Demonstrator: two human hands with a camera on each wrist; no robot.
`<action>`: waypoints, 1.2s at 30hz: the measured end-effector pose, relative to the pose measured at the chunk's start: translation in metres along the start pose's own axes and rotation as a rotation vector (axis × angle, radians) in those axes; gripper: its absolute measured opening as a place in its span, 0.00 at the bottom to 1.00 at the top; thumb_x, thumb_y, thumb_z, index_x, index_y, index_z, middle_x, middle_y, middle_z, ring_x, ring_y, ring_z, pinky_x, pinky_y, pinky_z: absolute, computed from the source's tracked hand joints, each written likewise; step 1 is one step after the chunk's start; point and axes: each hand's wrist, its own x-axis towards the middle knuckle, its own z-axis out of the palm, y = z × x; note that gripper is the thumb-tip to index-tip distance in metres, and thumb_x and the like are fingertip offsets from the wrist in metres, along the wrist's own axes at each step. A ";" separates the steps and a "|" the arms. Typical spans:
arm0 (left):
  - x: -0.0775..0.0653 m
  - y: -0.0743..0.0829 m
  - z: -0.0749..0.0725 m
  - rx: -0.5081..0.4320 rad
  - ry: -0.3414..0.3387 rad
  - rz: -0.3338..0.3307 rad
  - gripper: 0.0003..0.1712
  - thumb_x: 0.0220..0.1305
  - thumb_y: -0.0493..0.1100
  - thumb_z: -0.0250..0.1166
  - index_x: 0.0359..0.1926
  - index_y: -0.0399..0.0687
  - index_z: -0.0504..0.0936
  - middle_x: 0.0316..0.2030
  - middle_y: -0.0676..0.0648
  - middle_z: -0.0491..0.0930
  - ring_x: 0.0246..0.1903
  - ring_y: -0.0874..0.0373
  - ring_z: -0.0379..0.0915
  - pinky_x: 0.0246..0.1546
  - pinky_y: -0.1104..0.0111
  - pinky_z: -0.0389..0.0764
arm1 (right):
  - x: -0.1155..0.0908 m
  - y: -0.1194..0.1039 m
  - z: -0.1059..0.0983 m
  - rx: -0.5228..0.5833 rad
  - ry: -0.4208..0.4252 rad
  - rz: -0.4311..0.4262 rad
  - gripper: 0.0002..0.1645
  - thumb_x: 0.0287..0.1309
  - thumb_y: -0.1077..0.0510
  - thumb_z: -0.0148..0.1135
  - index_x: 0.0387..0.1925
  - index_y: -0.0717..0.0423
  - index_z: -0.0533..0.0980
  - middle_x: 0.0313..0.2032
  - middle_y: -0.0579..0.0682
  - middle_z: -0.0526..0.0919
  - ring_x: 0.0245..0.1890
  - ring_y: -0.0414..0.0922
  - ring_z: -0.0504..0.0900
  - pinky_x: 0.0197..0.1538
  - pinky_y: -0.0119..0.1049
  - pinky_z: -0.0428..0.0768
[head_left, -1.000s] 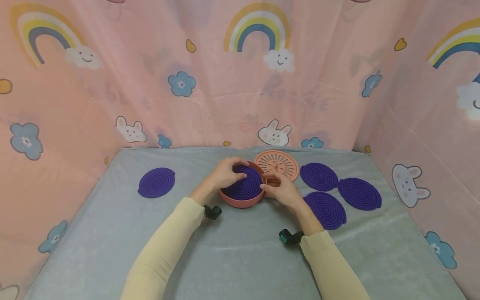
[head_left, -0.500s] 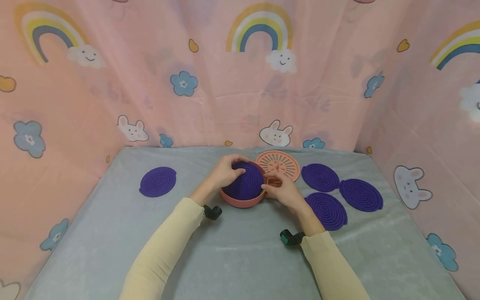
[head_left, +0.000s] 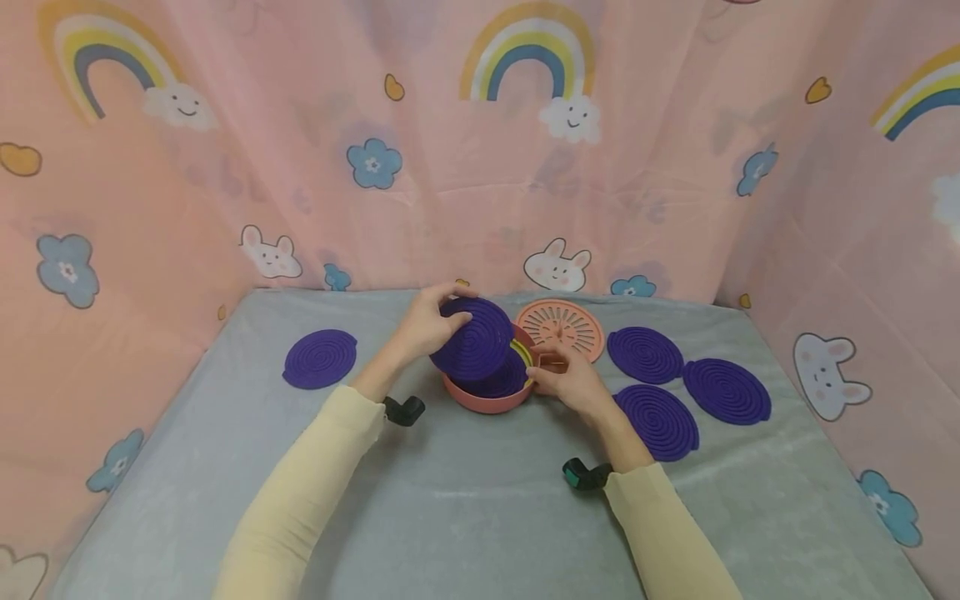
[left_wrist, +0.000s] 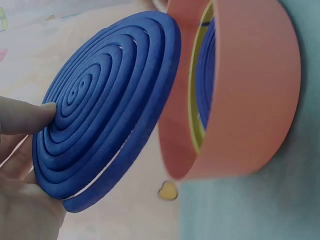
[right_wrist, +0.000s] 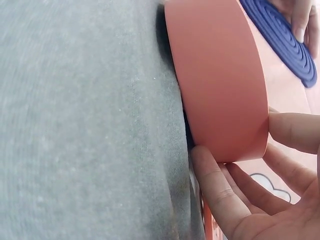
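My left hand (head_left: pixel 426 327) pinches a purple mosquito coil (head_left: pixel 474 340) by its edge, thumb on its face. That coil is tilted above the round pink mosquito coil box (head_left: pixel 489 405). Inside the box, the left wrist view shows a yellow inner rim (left_wrist: pixel 194 107) and another coil (left_wrist: pixel 205 85). My right hand (head_left: pixel 567 379) holds the box by its right side. In the right wrist view its thumb lies at the rim and its fingers (right_wrist: pixel 220 185) press the outer wall.
A slotted orange lid (head_left: pixel 577 329) lies behind the box. Three mosquito coils, one being this coil (head_left: pixel 726 390), lie at the right. A single coil (head_left: pixel 320 359) lies at the left. Pink patterned curtains (head_left: pixel 480 192) stand behind and beside the grey-covered table (head_left: pixel 450 517).
My left hand has lifted a coil out of the box, up and to the left, uncovering the yellow rim and the coil beneath. My right hand keeps its hold on the box.
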 end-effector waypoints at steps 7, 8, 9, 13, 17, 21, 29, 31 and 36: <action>-0.007 -0.006 -0.027 0.014 0.059 -0.008 0.20 0.67 0.34 0.64 0.59 0.46 0.81 0.61 0.42 0.79 0.60 0.41 0.77 0.64 0.47 0.76 | -0.001 0.000 -0.001 -0.022 0.009 -0.015 0.29 0.67 0.58 0.65 0.66 0.59 0.71 0.65 0.65 0.71 0.64 0.60 0.75 0.53 0.45 0.87; -0.008 -0.009 -0.030 0.014 0.066 -0.008 0.20 0.67 0.33 0.64 0.60 0.44 0.81 0.61 0.41 0.79 0.59 0.40 0.78 0.63 0.46 0.77 | -0.001 0.000 -0.001 -0.024 0.011 -0.018 0.28 0.67 0.58 0.65 0.66 0.58 0.71 0.64 0.65 0.71 0.64 0.60 0.76 0.53 0.45 0.87; -0.009 -0.010 -0.034 0.015 0.073 -0.013 0.20 0.67 0.33 0.64 0.60 0.44 0.81 0.61 0.41 0.79 0.59 0.40 0.78 0.63 0.46 0.77 | -0.001 0.000 -0.001 -0.026 0.012 -0.020 0.28 0.67 0.58 0.65 0.66 0.58 0.71 0.64 0.65 0.71 0.63 0.60 0.76 0.53 0.45 0.87; -0.014 -0.018 -0.048 0.023 0.099 -0.046 0.21 0.68 0.34 0.64 0.61 0.42 0.80 0.61 0.40 0.79 0.58 0.39 0.78 0.63 0.45 0.76 | -0.001 0.000 -0.001 -0.025 0.010 -0.024 0.28 0.67 0.58 0.65 0.66 0.58 0.71 0.64 0.65 0.72 0.63 0.60 0.76 0.53 0.45 0.87; -0.019 -0.025 -0.058 0.038 0.126 -0.090 0.21 0.68 0.35 0.64 0.61 0.44 0.80 0.61 0.40 0.79 0.57 0.39 0.78 0.63 0.45 0.76 | -0.002 0.000 -0.001 -0.023 0.011 -0.022 0.28 0.67 0.58 0.65 0.66 0.59 0.71 0.64 0.65 0.72 0.63 0.60 0.76 0.53 0.45 0.87; -0.025 -0.034 -0.066 0.057 0.152 -0.111 0.21 0.68 0.35 0.64 0.61 0.43 0.80 0.61 0.39 0.78 0.57 0.38 0.78 0.63 0.45 0.76 | -0.001 0.001 -0.001 -0.023 0.014 -0.019 0.28 0.67 0.58 0.65 0.66 0.58 0.71 0.64 0.65 0.72 0.64 0.60 0.76 0.53 0.45 0.87; -0.036 -0.060 -0.072 0.062 0.173 -0.169 0.21 0.69 0.35 0.63 0.62 0.40 0.78 0.63 0.38 0.76 0.64 0.37 0.72 0.70 0.45 0.69 | 0.000 0.002 -0.001 -0.032 0.021 -0.017 0.28 0.66 0.57 0.66 0.66 0.58 0.72 0.64 0.65 0.72 0.63 0.60 0.76 0.54 0.46 0.87; -0.037 -0.067 -0.072 0.054 0.175 -0.202 0.21 0.69 0.35 0.63 0.62 0.39 0.78 0.64 0.38 0.76 0.64 0.37 0.71 0.69 0.45 0.70 | 0.000 0.003 0.000 -0.033 0.021 -0.020 0.28 0.67 0.57 0.66 0.66 0.58 0.72 0.64 0.65 0.72 0.63 0.60 0.77 0.53 0.46 0.87; -0.037 -0.083 -0.065 0.025 0.177 -0.292 0.22 0.70 0.36 0.63 0.63 0.41 0.77 0.66 0.38 0.75 0.67 0.36 0.68 0.70 0.44 0.68 | 0.001 0.004 0.001 -0.030 0.020 -0.023 0.28 0.66 0.57 0.66 0.65 0.59 0.72 0.63 0.65 0.73 0.62 0.60 0.77 0.52 0.45 0.87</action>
